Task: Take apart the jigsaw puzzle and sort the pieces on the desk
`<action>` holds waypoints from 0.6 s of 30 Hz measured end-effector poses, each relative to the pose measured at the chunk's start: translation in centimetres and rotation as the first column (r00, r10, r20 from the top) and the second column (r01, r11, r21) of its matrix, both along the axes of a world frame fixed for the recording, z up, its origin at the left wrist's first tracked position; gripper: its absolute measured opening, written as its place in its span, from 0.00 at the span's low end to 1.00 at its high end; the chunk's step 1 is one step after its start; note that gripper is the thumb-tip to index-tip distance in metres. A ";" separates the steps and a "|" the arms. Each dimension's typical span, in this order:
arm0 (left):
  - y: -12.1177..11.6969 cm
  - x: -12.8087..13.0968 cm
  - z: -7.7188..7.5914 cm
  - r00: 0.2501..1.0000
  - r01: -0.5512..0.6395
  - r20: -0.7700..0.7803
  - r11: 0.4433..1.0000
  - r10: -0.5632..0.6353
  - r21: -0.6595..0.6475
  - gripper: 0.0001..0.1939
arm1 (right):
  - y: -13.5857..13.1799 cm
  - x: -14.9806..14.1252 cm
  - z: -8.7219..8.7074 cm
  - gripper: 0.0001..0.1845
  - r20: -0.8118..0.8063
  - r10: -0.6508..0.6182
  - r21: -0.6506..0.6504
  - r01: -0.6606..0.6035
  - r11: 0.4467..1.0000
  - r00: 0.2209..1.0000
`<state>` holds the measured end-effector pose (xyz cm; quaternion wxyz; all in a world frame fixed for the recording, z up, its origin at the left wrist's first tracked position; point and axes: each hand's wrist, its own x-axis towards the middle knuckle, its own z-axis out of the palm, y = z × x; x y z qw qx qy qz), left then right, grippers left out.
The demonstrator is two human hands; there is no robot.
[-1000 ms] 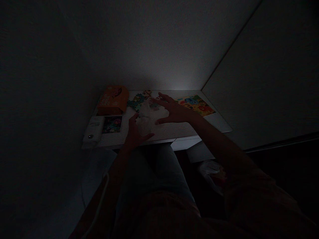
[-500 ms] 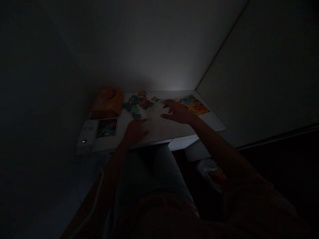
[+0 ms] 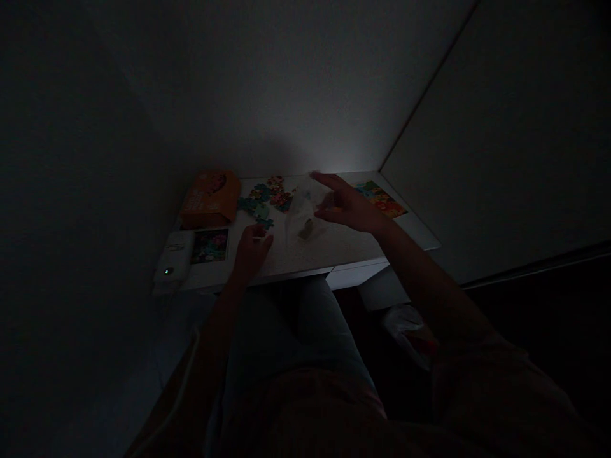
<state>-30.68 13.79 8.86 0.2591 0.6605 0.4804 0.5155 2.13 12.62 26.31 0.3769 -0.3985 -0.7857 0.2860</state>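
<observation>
In the dim light a clear plastic bag (image 3: 296,219) stands over the white table, with a small dark piece (image 3: 306,229) showing in or behind it. My right hand (image 3: 346,207) grips the bag at its right side, with the index finger stretched along its top. To the left, my left hand (image 3: 252,249) is near the table's front edge, fingers loosely bent and apart, nothing visible in them. Just beyond it lie loose jigsaw pieces (image 3: 260,210), green and blue, with reddish ones (image 3: 280,198) farther back.
An orange box (image 3: 210,200) occupies the table's (image 3: 334,251) back left. In front of it are a dark picture card (image 3: 210,247) and a white device (image 3: 175,254) with a small light. A colourful picture sheet (image 3: 382,198) lies at right; a plastic bag (image 3: 405,327) sits below the table.
My left hand has drawn back slightly, its fingers now more bent. The right hand has raised its index finger and lifted the bag, and the dark piece has come into view.
</observation>
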 end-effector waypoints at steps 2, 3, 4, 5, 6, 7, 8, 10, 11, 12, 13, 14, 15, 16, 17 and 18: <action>-0.1 -0.2 0.3 1.000 0.019 -0.003 1.000 -0.019 -0.025 0.25 | -0.1 -0.4 0.3 0.51 -0.043 -0.017 -0.013 0.016 1.000 0.999; -0.2 -0.3 0.4 0.999 0.036 -0.011 0.999 -0.036 -0.026 0.24 | -0.1 -0.5 0.5 0.52 -0.056 -0.022 -0.015 0.021 1.000 0.998; -0.3 -0.4 0.6 0.998 0.054 -0.020 0.998 -0.055 -0.021 0.23 | 0.0 -0.6 0.5 0.52 -0.063 -0.026 -0.013 0.026 1.000 0.998; -0.4 -0.5 0.6 0.997 0.072 -0.030 0.997 -0.072 -0.011 0.23 | 0.1 -0.6 0.5 0.52 -0.068 -0.032 -0.008 0.031 0.999 0.997; -0.6 -0.5 0.5 0.995 0.091 -0.040 0.996 -0.091 0.004 0.24 | 0.3 -0.6 0.3 0.52 -0.079 -0.041 -0.004 0.041 0.999 0.996; -0.7 -0.4 0.4 0.992 0.114 -0.053 0.993 -0.113 0.025 0.27 | 0.6 -0.6 0.1 0.51 -0.093 -0.053 -0.003 0.053 0.999 0.994; -0.8 -0.2 0.2 0.988 0.141 -0.071 0.989 -0.137 0.049 0.31 | 0.8 -0.6 -0.3 0.51 -0.109 -0.063 -0.010 0.062 0.998 0.992; -0.9 0.7 -0.4 0.981 0.174 -0.111 0.979 -0.162 0.108 0.44 | 1.3 -0.8 -1.3 0.52 -0.135 -0.065 -0.050 0.059 0.997 0.989; -1.0 1.3 -0.7 0.980 0.171 -0.126 0.975 -0.154 0.140 0.50 | 1.4 -1.0 -1.8 0.53 -0.144 -0.061 -0.078 0.050 0.996 0.988; -0.9 1.9 -1.0 0.983 0.155 -0.126 0.973 -0.135 0.171 0.55 | 1.5 -1.3 -2.4 0.54 -0.149 -0.053 -0.102 0.038 0.994 0.987; -0.9 2.5 -1.2 0.986 0.141 -0.117 0.970 -0.120 0.196 0.57 | 1.5 -1.7 -2.9 0.54 -0.152 -0.041 -0.119 0.023 0.993 0.988; -0.8 3.1 -1.3 0.988 0.134 -0.104 0.968 -0.114 0.212 0.56 | 1.6 -2.1 -3.3 0.55 -0.154 -0.025 -0.127 0.005 0.992 0.988; -0.7 3.6 -1.3 0.989 0.130 -0.091 0.967 -0.112 0.217 0.53 | 1.6 -2.5 -3.6 0.55 -0.158 -0.011 -0.127 -0.009 0.992 0.987; -0.7 4.0 -1.3 0.991 0.124 -0.082 0.969 -0.108 0.215 0.50 | 1.6 -2.8 -3.8 0.56 -0.165 -0.010 -0.121 -0.010 0.993 0.986; -0.7 4.2 -1.2 0.993 0.109 -0.072 0.972 -0.096 0.210 0.47 | 1.7 -2.9 -3.9 0.57 -0.174 -0.022 -0.108 0.003 0.994 0.984; -0.6 4.3 -1.1 0.995 0.084 -0.063 0.974 -0.072 0.209 0.45 | 1.7 -2.9 -4.0 0.57 -0.185 -0.048 -0.095 0.031 0.995 0.982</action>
